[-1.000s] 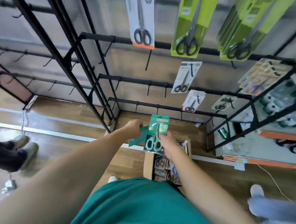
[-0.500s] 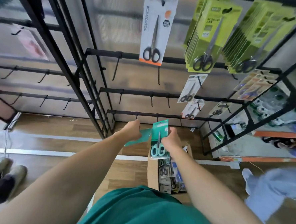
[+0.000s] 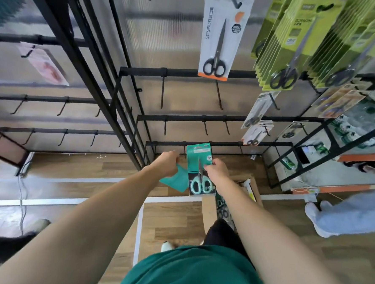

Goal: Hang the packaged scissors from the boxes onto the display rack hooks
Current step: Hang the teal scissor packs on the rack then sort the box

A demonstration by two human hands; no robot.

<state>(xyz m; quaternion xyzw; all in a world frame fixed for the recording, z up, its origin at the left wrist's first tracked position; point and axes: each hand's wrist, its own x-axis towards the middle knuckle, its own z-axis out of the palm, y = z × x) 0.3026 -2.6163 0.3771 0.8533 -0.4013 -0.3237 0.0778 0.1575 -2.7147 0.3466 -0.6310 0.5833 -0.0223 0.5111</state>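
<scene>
Teal scissors pack (image 3: 199, 164) nearer bottom rail (image 3: 226, 143).

"SCISSORS" on white scissors package (image 3: 224, 34), "SCISSORS" on green packages (image 3: 296, 38)

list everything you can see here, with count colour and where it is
teal scissors pack: one, teal card with mint handles, held upright at the lowest rail
second teal pack: one, teal, held lower left of the first
white scissors pack: one, white with orange base, hanging top centre
green scissors packs: two thick stacks, lime green, hanging top right
small scissors packs: a few, white, on the middle rails at right
display rack: black rails, many hooks bare
cardboard box: one, brown, on the floor under the right arm
left hand: grips the second teal pack
right hand: pinches the teal scissors pack
</scene>
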